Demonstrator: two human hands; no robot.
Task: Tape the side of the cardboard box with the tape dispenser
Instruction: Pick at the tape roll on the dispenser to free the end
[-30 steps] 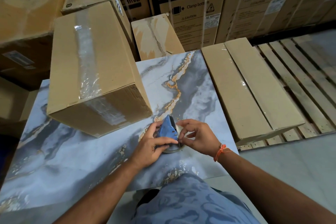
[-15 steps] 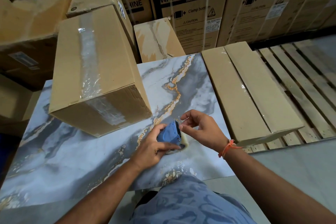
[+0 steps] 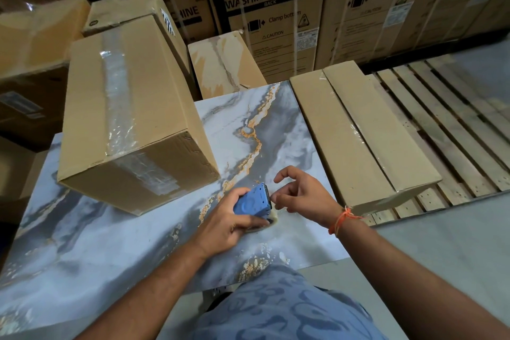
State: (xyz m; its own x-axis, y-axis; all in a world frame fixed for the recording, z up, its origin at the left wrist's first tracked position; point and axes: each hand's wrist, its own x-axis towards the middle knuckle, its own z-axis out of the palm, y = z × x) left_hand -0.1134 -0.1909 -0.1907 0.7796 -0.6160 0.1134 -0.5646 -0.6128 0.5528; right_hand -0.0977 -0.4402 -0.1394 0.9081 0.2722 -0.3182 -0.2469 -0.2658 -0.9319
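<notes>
A long cardboard box [image 3: 91, 119] lies on the marbled table [image 3: 110, 243] at the left, with clear tape running along its top and down its near end face. My left hand [image 3: 226, 225] grips a small blue tape dispenser [image 3: 252, 201] resting on the table to the right of the box. My right hand [image 3: 300, 193] sits just right of the dispenser's toothed edge, thumb and forefinger pinched close at the tape end, other fingers spread. Whether it holds tape I cannot tell.
A flat taped carton [image 3: 358, 132] lies on a wooden pallet [image 3: 455, 124] to the right of the table. More cartons [image 3: 223, 63] stand behind the table, and washing machine boxes [image 3: 276, 8] line the back. Grey floor lies at the lower right.
The dispenser has been tilted up so that its toothed edge faces away. My right hand has shifted to the right of it and its fingers have spread.
</notes>
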